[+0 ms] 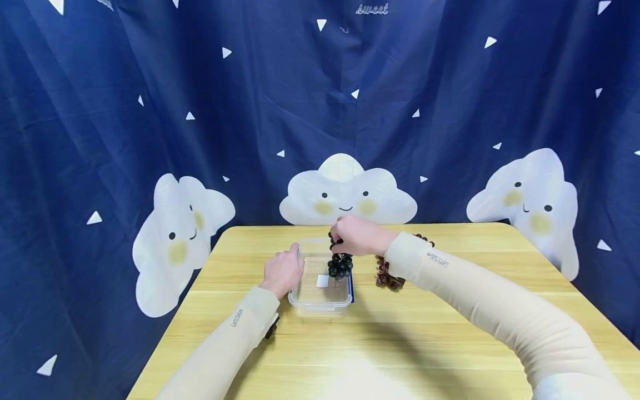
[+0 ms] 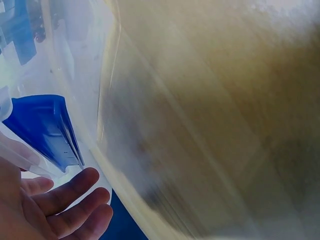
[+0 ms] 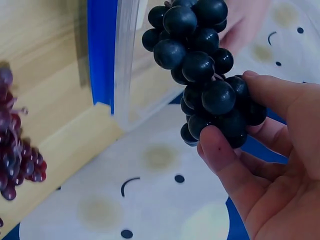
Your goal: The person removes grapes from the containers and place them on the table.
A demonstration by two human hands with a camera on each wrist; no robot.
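Dark grapes (image 1: 340, 268) are pinched by the right hand (image 1: 357, 236) above the box's (image 1: 318, 311) two o'clock side; placing appears under way, lowering called for. The left hand (image 1: 283, 272) is positioned at ten o'clock, fingers loosely extended; its grip cannot be told.

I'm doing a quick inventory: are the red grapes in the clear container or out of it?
Out: the red grapes lie on the table, to the right of the clear container.
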